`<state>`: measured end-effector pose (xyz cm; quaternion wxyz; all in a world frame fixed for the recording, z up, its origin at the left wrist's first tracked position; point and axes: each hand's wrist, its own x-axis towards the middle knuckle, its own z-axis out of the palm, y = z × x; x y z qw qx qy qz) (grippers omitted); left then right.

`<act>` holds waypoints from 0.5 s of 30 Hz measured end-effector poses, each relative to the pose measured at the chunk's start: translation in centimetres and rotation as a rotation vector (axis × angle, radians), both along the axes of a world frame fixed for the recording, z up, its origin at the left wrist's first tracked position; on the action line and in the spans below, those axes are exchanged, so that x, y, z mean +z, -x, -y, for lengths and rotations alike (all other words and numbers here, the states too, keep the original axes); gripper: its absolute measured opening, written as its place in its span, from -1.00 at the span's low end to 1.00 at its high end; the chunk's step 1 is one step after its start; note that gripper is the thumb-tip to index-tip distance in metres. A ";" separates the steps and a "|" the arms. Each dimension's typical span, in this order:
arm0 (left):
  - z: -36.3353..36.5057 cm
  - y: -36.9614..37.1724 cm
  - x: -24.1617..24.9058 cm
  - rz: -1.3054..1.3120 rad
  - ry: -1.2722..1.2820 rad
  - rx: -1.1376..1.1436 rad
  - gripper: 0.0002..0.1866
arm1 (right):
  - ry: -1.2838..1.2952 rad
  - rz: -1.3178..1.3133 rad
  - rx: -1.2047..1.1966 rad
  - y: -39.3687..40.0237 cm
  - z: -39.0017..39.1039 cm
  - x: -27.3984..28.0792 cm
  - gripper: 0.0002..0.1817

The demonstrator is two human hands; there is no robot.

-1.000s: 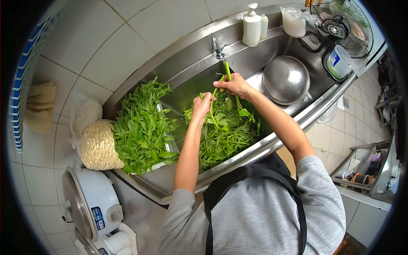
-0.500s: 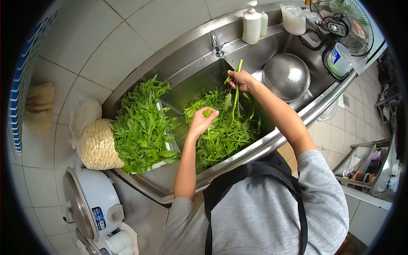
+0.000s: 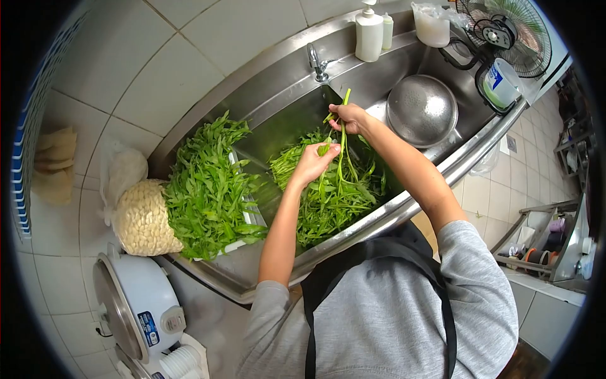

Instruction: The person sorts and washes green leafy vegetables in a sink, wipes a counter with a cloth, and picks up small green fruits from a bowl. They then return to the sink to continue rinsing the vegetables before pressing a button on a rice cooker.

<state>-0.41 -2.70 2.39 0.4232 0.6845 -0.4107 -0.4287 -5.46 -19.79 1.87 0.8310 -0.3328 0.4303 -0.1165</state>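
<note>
Long green stalks of a leafy vegetable hang from my right hand, whose fingers are closed around their upper part. My left hand is closed in a pinch on a green leaf, close beside the stalks. Below both hands, a heap of leafy greens lies in the sink basin. To the left, a pile of leaves covers a white tray, only parts of whose edge show.
A bag of pale peeled cloves or beans stands left of the leaves. The faucet, a pump bottle, an upturned metal bowl and a fan are along the back and right. A rice cooker sits lower left.
My left hand has moved right and up with the leaf, close to the stalks. My right hand has shifted slightly left, still holding the stalks.
</note>
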 end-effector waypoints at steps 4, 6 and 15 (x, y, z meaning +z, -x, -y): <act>0.8 0.1 -0.7 0.103 0.071 0.068 -0.78 | 0.070 0.010 -0.011 -0.2 -1.7 0.5 -0.80; 0.6 -0.1 -1.1 0.189 0.115 0.100 -0.79 | 0.165 0.053 -0.066 -0.1 -2.7 0.7 -0.79; -4.9 -1.4 -7.4 -0.098 -0.170 0.833 -0.70 | 0.446 0.192 -0.430 0.4 -7.5 -1.7 -0.72</act>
